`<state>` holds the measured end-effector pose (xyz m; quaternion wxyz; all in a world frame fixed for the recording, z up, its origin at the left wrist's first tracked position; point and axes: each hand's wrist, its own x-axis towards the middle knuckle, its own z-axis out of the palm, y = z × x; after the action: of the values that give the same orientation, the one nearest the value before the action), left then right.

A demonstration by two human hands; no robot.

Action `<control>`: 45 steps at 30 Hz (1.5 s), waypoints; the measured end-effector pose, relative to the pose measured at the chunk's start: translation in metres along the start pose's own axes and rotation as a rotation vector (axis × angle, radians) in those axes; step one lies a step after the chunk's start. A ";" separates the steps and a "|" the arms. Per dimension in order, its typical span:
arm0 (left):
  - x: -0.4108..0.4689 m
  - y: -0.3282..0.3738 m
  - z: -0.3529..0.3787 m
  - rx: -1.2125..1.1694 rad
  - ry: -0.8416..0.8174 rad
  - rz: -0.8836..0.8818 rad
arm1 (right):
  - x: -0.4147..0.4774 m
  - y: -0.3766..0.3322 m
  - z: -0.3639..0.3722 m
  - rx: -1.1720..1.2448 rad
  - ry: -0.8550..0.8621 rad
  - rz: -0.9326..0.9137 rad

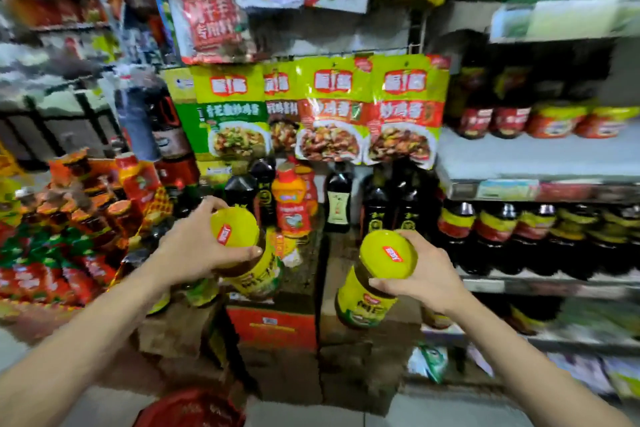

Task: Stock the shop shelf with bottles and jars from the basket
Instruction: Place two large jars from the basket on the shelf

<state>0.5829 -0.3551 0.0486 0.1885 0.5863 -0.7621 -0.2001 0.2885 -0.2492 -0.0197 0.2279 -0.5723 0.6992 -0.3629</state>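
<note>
Basket: the red basket [188, 407] sat nearest you at the bottom edge of the view. Only part of it showed, and what it held could not be made out.
Left hand: your left hand [194, 246] gripped the left jar [256, 270] from above, fingers curled round the rim of its yellow lid. The jar was tilted, lid towards you.
Right hand: your right hand [426, 274] gripped the right jar [367, 302] the same way, by the lid's edge, and it was tilted too.
Where the jars were: both were in the air in front of the stock, neither yet on a shelf.
Cartons: a stack of cardboard cartons [273, 326] stood just behind the jars. It carried dark sauce bottles [339, 198] and an orange squeeze bottle [291, 204], packed close together.
Packets: seasoning packets [332, 111] hung above those bottles.
Shelf: the white shelf [536, 156] to your right held red-and-yellow jars [554, 120] at the back, with a bare strip in front.
Risk, grip: you held each jar by its lid alone, so a smooth lid and a heavy, tilted body could let one slip.
Risk, crowding: swinging either jar past the cartons could topple a bottle.
Risk, full hands: with both hands occupied, you could not steady a neighbour or clear a gap.
</note>
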 end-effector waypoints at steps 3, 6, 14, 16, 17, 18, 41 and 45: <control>0.007 0.080 0.018 -0.021 -0.039 0.084 | -0.007 0.033 -0.065 -0.002 0.063 -0.002; 0.014 0.155 0.041 -0.118 -0.034 0.160 | -0.013 0.058 -0.133 0.002 0.133 0.006; 0.069 0.310 0.089 -0.218 -0.032 0.310 | 0.004 0.095 -0.274 0.019 0.333 0.016; 0.087 0.339 0.102 -0.226 -0.043 0.310 | 0.018 0.104 -0.299 0.036 0.370 0.028; 0.096 0.349 0.108 -0.223 -0.045 0.312 | 0.026 0.108 -0.309 0.033 0.383 0.029; 0.108 0.361 0.116 -0.223 -0.039 0.314 | 0.037 0.113 -0.320 0.026 0.391 0.017; 0.219 0.483 0.191 0.059 -0.300 0.263 | 0.216 0.170 -0.408 -0.110 -0.012 -0.106; 0.225 0.482 0.186 0.098 -0.326 0.248 | 0.228 0.170 -0.400 -0.105 -0.109 -0.139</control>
<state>0.0373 -0.4450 0.1560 0.0571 0.4562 -0.8576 -0.2305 -0.1685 -0.3572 0.1249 0.2094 -0.6496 0.6623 -0.3090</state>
